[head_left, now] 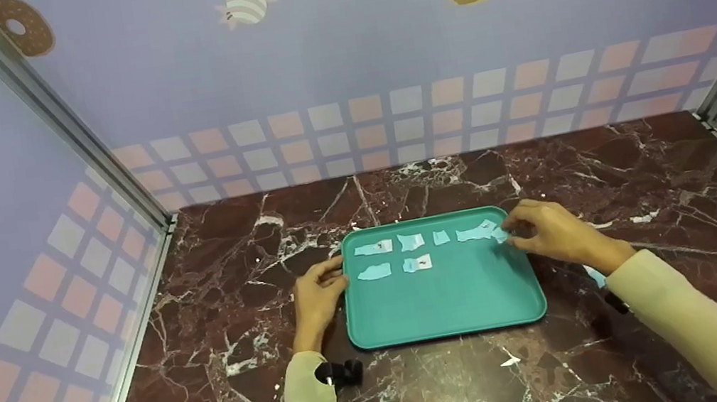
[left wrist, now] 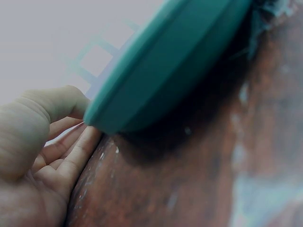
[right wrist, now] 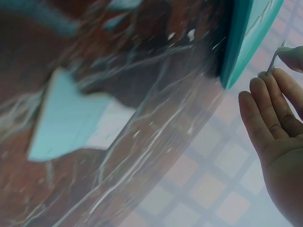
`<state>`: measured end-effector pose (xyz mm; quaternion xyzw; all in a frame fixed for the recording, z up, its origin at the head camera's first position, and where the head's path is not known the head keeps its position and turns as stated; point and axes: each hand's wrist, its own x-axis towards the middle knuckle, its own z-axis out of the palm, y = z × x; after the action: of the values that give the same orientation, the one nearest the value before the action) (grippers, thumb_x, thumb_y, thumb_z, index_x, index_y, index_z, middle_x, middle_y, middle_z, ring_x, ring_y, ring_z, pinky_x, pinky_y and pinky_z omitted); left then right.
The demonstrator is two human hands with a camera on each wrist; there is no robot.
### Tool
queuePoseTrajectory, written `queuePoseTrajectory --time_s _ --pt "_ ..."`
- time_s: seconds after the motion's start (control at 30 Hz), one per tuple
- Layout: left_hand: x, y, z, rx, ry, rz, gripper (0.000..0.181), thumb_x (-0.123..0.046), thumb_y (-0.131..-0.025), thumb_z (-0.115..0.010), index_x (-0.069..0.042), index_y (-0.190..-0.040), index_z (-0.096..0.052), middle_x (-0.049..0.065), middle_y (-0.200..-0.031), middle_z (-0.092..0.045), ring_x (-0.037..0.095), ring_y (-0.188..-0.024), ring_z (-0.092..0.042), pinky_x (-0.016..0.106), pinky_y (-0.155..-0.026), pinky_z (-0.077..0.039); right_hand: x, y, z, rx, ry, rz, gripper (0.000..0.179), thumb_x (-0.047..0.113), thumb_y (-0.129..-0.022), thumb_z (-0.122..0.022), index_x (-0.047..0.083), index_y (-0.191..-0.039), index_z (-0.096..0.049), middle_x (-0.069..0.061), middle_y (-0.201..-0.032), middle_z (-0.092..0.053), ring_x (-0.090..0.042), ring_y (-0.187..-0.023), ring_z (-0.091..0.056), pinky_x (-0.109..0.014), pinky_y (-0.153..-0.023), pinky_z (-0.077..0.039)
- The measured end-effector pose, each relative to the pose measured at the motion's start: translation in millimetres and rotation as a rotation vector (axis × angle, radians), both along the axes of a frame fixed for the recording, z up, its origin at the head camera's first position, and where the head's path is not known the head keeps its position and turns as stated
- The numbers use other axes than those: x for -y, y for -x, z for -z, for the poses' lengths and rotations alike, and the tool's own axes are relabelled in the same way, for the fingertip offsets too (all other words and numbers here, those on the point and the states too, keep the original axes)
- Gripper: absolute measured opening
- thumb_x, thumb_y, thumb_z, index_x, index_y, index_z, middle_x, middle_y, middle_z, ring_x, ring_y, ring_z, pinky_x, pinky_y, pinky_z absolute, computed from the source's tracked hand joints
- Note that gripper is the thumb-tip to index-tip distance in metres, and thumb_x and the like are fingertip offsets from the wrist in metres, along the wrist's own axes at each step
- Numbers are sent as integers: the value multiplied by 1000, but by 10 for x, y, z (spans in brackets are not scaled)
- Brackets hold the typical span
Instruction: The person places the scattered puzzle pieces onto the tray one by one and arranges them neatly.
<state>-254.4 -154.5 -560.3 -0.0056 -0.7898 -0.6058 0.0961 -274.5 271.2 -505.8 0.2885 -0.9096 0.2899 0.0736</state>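
Observation:
A teal tray [head_left: 446, 302] lies on the dark red marbled table, with torn pale-blue paper pieces [head_left: 375, 272] set out in two rows on its far half. At the tray's left edge, my left hand [head_left: 316, 297] holds the rim between thumb and fingers. My right hand [head_left: 550, 232] reaches over the far right corner. Between its thumb and fingertips it pinches a small paper piece [right wrist: 273, 61], seen nearly edge-on in the right wrist view. That piece is beside a longer blue piece [head_left: 476, 232] in the top row; whether they touch I cannot tell.
Another blue-and-white torn piece [right wrist: 75, 123] lies on the table right of the tray, partly hidden by the right forearm in the head view. A small white mark or scrap [head_left: 510, 361] shows in front of the tray. Patterned wall panels [head_left: 335, 53] enclose the table at the back and sides.

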Motion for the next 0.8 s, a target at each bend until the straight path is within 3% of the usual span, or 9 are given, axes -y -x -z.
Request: queuePoseTrajectory --time_s 0.5,0.8 --pt "5 -1 -6 5 -8 -11 34 4 -88 -77 3 -123 -78 16 -113 -75 29 -99 -75 27 -83 -61 445 33 12 -32 2 -95 16 0 -87 -84 0 -101 -76 -8 -97 -70 -26 -88 -71 -42 -79 -63" --pt "-12 -8 -15 -8 -9 -6 35 5 -87 -75 5 -122 -77 18 -112 -75 31 -98 -75 28 -82 -61 620 41 50 11 -39 -108 16 1 -89 -83 0 -103 -76 -9 -100 -70 -27 -92 -72 -43 -83 -62"
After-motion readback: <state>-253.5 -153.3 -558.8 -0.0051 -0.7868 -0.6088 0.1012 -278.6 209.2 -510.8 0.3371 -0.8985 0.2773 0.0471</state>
